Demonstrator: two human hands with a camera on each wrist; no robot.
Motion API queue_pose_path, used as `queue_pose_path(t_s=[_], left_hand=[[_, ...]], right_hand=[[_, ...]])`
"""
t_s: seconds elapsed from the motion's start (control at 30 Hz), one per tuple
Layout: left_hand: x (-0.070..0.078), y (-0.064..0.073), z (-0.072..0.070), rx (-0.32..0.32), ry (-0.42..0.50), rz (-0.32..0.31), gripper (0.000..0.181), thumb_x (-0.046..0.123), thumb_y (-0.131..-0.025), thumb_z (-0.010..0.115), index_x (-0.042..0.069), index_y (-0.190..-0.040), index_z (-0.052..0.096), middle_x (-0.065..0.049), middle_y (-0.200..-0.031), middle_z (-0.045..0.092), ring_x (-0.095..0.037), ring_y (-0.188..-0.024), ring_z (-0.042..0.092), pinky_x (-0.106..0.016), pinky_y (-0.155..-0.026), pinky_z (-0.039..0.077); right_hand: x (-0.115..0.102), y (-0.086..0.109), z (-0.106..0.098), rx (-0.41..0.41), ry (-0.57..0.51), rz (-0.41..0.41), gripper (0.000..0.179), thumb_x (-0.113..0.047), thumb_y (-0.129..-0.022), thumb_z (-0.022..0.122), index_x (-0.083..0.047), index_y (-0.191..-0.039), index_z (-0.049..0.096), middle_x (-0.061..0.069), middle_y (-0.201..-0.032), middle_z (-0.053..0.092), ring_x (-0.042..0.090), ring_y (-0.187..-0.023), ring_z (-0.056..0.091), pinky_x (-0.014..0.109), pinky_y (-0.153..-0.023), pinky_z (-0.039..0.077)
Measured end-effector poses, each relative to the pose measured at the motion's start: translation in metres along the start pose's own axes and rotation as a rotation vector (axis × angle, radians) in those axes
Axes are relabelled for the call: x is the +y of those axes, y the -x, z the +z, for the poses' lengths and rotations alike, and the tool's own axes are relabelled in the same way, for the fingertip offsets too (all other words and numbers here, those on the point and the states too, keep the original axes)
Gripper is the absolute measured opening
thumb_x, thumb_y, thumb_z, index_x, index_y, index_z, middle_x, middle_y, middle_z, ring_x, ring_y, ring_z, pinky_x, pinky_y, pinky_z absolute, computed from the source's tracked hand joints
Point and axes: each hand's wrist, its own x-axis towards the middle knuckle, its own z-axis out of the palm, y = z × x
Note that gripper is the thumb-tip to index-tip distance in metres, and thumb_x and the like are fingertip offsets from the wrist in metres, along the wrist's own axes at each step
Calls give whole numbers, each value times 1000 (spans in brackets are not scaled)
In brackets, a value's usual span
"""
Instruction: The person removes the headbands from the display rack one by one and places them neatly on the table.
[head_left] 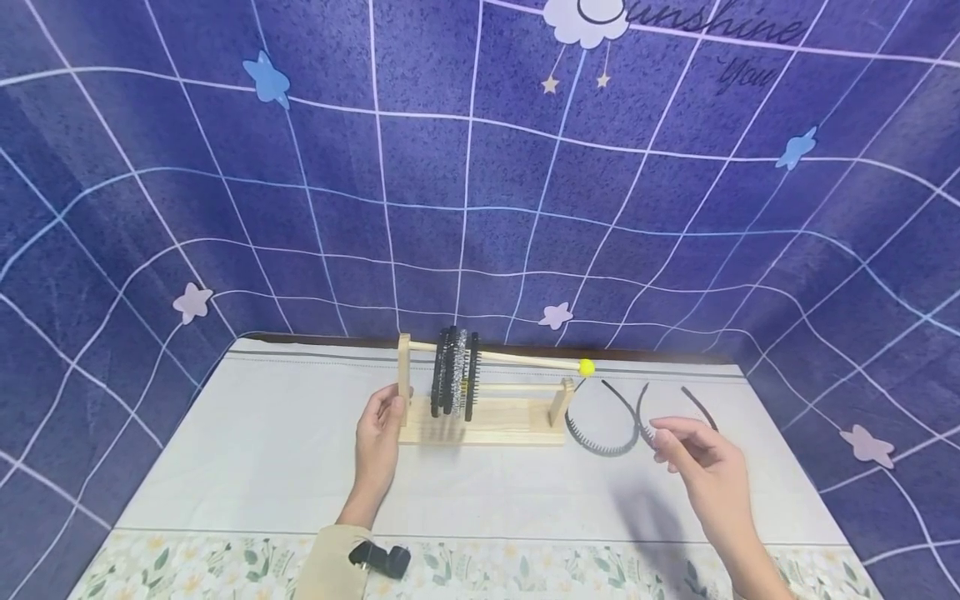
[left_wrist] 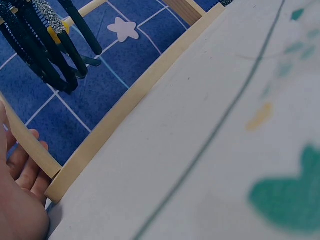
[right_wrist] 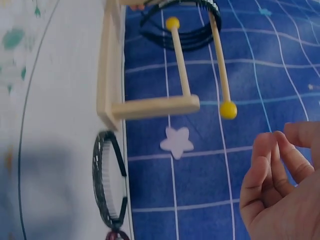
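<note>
A wooden rack (head_left: 480, 429) stands toward the back of the table, with a yellow-tipped rod reaching right from its left post. Several headbands (head_left: 453, 375), black and silvery glittery, hang on that rod. My left hand (head_left: 380, 433) grips the rack's left post; in the left wrist view its fingers (left_wrist: 30, 170) lie behind the post. To the right of the rack, my right hand (head_left: 701, 462) hovers with fingers loosely bent and nothing between them. Behind it are a dark toothed headband (head_left: 603, 450) and another dark headband (head_left: 697, 400), partly hidden by the hand.
A second, lower rod (head_left: 517, 387) with a yellow tip starts at the rack's short right post (head_left: 561, 404). White cloth covers the table (head_left: 300, 400), with a floral strip (head_left: 480, 571) along the front. A blue grid-patterned curtain (head_left: 420, 225) rises behind and at both sides.
</note>
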Motion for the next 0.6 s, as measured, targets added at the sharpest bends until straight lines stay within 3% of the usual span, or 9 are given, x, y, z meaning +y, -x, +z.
queue_pose_path(t_s=[0.3, 0.6], left_hand=[[1, 0, -2, -17, -13, -9, 48, 38, -120, 53, 4, -154, 56, -19, -152, 67, -32, -149, 58, -12, -114, 48], [0, -1, -3, -34, -29, -13, 50, 42, -120, 52, 6, -155, 55, -17, -154, 66, -28, -150, 58, -11, -114, 46]], right_hand=[[-13, 7, 25, -36, -30, 1, 10, 2, -106, 72, 1, -113, 78, 0, -98, 80, 8, -81, 72, 21, -67, 61], [-22, 13, 51, -126, -76, 18, 9, -5, -105, 75, -7, -112, 81, -4, -101, 80, 13, -81, 73, 27, -68, 62]])
